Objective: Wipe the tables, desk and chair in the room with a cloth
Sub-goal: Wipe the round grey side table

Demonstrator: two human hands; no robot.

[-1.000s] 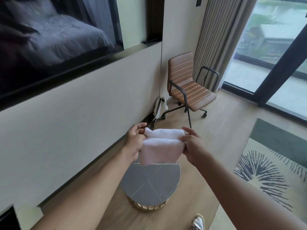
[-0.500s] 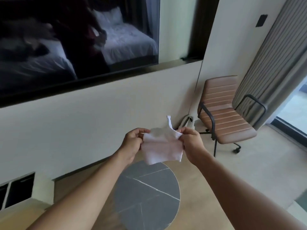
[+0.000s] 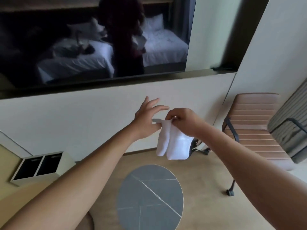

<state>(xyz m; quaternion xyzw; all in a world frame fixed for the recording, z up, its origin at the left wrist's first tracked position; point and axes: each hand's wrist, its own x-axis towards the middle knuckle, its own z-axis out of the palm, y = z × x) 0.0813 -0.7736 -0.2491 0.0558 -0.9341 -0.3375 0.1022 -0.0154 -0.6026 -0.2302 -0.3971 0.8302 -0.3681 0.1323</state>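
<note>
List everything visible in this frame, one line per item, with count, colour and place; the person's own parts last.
cloth: 1, white, hanging from right hand
round table: 1, grey with white veins, bottom centre
chair: 1, tan with black frame, right
television: 1, dark, reflecting beds, on wall
bag: 1, white, partly hidden behind cloth
low cabinet: 1, cream with dark openings, left
curtain: 1, grey striped, far right
left hand: 1, fingers spread, beside cloth
right hand: 1, pinching cloth top

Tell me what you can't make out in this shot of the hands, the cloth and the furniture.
Head view only:
- Round grey stone-look table: its base is hidden beneath its own top.
- Tan leather chair: its right side runs off the frame edge.
- Folded white cloth, pinched by the right hand: it covers the lower thumb side of the open left hand.
- Dark wall screen: its reflections are too dim to read.
</note>
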